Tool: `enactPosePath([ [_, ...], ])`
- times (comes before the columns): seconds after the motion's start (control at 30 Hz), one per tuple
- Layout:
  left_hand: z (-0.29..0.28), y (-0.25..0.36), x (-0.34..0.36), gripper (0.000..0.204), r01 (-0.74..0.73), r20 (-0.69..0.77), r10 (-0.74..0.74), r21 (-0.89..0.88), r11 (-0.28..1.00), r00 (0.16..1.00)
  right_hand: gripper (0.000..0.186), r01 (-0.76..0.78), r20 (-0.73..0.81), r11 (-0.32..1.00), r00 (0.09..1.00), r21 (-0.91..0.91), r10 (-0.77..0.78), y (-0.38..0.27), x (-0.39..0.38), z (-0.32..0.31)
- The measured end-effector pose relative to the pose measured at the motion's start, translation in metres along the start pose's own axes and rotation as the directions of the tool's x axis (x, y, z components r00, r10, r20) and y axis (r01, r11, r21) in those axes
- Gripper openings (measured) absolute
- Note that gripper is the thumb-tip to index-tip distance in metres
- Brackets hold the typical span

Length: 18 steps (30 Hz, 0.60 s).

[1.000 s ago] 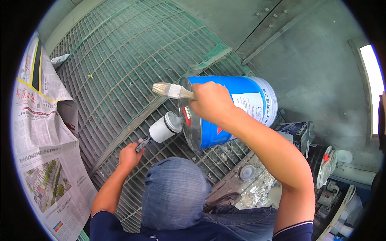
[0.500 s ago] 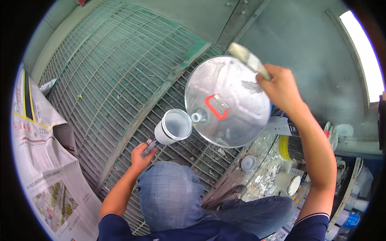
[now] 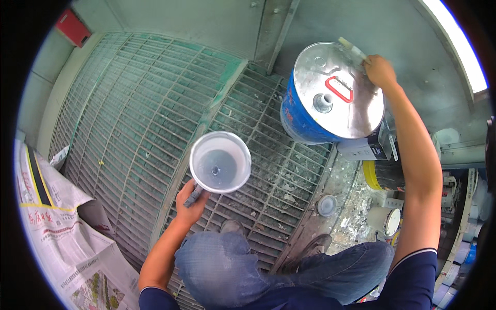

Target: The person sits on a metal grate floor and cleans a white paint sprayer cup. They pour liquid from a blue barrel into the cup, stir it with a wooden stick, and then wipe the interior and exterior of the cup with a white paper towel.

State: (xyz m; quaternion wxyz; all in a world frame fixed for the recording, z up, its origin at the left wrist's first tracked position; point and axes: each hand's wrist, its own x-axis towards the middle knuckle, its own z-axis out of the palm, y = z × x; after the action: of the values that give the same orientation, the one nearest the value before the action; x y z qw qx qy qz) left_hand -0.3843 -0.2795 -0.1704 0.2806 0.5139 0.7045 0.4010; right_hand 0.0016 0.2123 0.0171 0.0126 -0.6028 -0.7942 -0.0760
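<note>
L hand [image 3: 192, 202]: fingers pinch handle [image 3: 194, 196] of cup [image 3: 238, 153], already partly filled w/ liquid [image 3: 225, 173], not yet full. R hand [image 3: 381, 72]: fingers pinch brush [image 3: 352, 48] at drum [image 3: 333, 120].

This is looking like a paint workshop: steel floor grating [image 3: 139, 119] is meeting metal walls [image 3: 341, 23], a blue drum [image 3: 305, 119] is standing there, and cans [image 3: 378, 219] are lining a spattered floor [image 3: 352, 204].

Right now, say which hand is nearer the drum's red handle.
Right. The right hand, gripping the brush, is just right of the red handle; the left hand, holding the white pail, is farther off, lower left.
</note>
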Motion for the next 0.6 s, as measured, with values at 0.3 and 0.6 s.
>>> enactPosePath([
  [0.3,0.017,0.033,0.042,0.037,0.203,0.156,-0.173,-0.204,0.958,0.972,0.030,-0.122,0.117,0.989,0.987,0.084,0.111,0.030,0.025,0.035],
  [0.6,0.026,0.061,0.063,0.029,0.273,0.258,-0.266,0.010,0.962,0.929,0.019,0.185,-0.270,0.591,0.961,0.785,0.058,0.013,-0.185,-0.014],
])
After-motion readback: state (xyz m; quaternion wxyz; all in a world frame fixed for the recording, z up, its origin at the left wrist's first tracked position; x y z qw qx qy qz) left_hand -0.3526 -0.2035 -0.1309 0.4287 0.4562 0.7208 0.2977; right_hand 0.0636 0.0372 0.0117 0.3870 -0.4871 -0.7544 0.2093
